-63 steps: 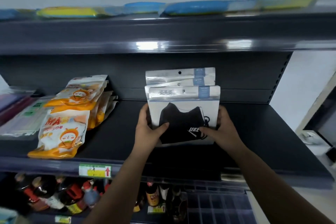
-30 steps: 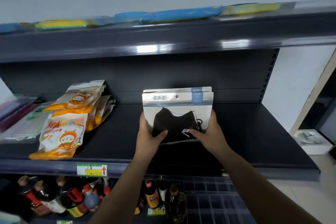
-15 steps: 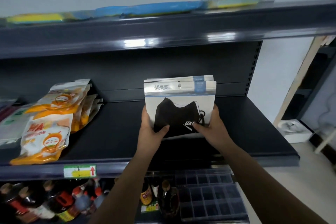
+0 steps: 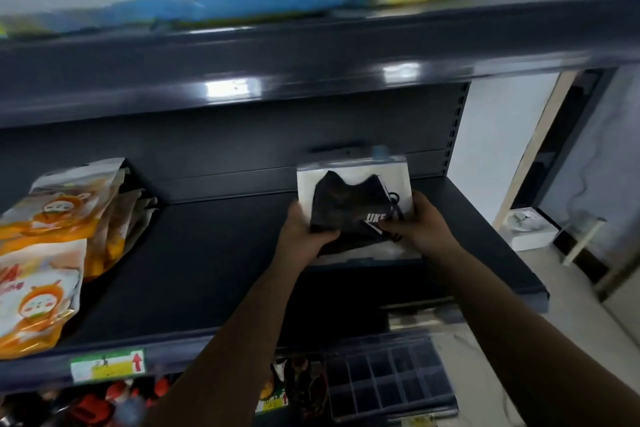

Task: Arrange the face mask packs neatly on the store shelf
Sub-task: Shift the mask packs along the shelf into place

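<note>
My fingers (image 4: 303, 218) curl round both lower corners of the face mask packs (image 4: 353, 198), light, slick, floppy film, best pinched at the edges.

Face mask packs (image 4: 353, 191): clear pouches, black mask inside, white lettering; stacked upright, leaning back, on dark shelf (image 4: 214, 253), right of centre.
</note>
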### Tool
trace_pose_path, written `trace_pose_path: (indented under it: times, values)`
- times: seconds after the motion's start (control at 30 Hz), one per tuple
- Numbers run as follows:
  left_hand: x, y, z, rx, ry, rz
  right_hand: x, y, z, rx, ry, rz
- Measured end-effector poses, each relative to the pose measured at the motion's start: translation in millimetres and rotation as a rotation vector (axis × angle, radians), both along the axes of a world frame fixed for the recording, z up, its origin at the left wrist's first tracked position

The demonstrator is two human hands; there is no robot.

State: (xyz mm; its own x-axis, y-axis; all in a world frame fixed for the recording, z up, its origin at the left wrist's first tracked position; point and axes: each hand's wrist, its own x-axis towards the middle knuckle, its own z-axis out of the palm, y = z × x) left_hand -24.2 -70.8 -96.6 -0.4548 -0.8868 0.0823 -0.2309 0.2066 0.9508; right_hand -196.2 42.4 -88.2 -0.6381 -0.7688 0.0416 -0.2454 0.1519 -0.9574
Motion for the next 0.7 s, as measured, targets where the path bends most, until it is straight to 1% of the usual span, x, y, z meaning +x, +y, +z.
trace_pose_path:
  times: [0.03,0.1,0.2,0.27,0.3,0.37,0.4,0.43,0.5,0.63,0.7]
  values:
    - [-9,-6,-5,0.009,-0.064,-0.005,-7,-3,-2,0.040,0.011,-0.021]
    - [-22,-13,-14,0.010,-0.210,-0.055,-16,-6,-3,0.168,0.099,-0.047]
    - [-33,-13,-24,-0.012,-0.385,-0.121,-21,-7,-7,0.413,0.365,-0.070]
    - [-37,-13,-27,-0.033,-0.469,-0.112,-13,-3,-8,0.506,0.574,-0.034]
    - [-38,-13,-27,-0.035,-0.513,-0.105,-8,-1,-8,0.504,0.678,0.024]
    - [-42,-14,-26,-0.052,-0.574,-0.108,1,0,-9,0.492,0.844,0.242]
    - [-44,-14,-25,-0.078,-0.599,-0.121,4,-1,-11,0.520,0.916,0.344]
    - [-45,-14,-24,-0.095,-0.627,-0.131,4,-2,-14,0.564,0.969,0.403]
    - [-49,-13,-22,-0.125,-0.675,-0.129,1,-4,-15,0.611,0.987,0.403]
    - [-57,-7,-18,-0.166,-0.754,-0.114,-11,-6,-12,0.621,0.933,0.395]
    - [-55,-4,-14,-0.220,-0.780,-0.111,-18,-7,-13,0.615,0.911,0.380]
